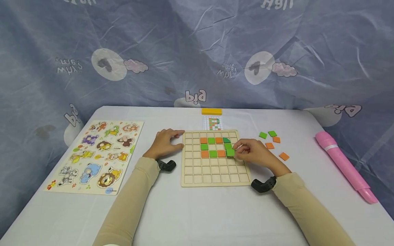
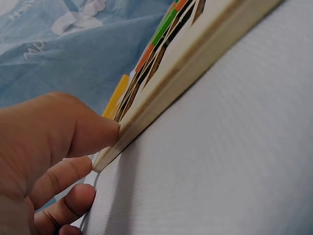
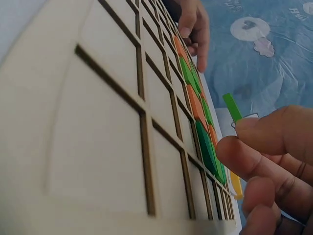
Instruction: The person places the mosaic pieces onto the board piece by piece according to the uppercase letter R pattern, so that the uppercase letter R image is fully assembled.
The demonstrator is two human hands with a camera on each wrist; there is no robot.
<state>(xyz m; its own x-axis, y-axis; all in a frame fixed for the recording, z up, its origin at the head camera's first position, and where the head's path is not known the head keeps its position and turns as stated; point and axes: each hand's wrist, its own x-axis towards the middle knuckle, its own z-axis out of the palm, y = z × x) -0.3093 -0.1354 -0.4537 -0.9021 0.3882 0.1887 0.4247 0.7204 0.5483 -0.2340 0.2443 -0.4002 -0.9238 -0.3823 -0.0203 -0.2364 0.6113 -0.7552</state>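
Observation:
My right hand (image 1: pixel 250 150) pinches a green square tile (image 3: pixel 232 106) between thumb and index finger. The tile is held over the right part of the wooden grid board (image 1: pixel 197 169), overlapping the third row of coloured tiles in the head view. Orange, green and dark green tiles sit in the board's upper cells, among them a dark green piece (image 3: pixel 208 152) close to my right fingers. At the board's upper left side is my left hand (image 1: pixel 164 143); its thumb tip (image 2: pixel 110 131) touches the board's edge, and the index finger reaches the top left corner.
A pattern card (image 1: pixel 212 123) and a yellow block (image 1: pixel 211 111) lie behind the board. Several loose tiles, including an orange tile (image 1: pixel 284 156), lie to the right. A pink microphone (image 1: pixel 344 164) is at far right; an animal puzzle board (image 1: pixel 89 143) lies at left.

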